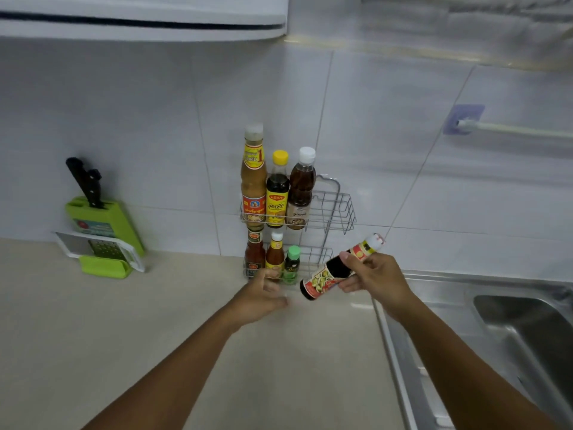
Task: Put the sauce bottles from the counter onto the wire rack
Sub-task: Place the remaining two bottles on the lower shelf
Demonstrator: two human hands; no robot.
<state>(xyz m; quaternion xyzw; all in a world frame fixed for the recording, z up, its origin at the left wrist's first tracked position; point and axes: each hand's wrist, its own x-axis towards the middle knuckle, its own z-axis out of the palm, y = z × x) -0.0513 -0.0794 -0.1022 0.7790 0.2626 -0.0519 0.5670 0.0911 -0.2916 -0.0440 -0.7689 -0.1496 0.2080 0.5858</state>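
A two-tier wire rack stands against the tiled wall. Its upper tier holds three tall bottles: a tan sauce bottle, a dark bottle with a yellow cap and a brown bottle with a white cap. The lower tier holds two small red sauce bottles and a little green-capped bottle. My right hand grips a dark sauce bottle, tilted, with its cap up to the right, just right of the lower tier. My left hand hovers in front of the lower tier, fingers apart, holding nothing.
A green cutting board with a black-handled knife leans on the wall at left, a grater in front of it. A steel sink lies at right. A towel rail hangs on the wall.
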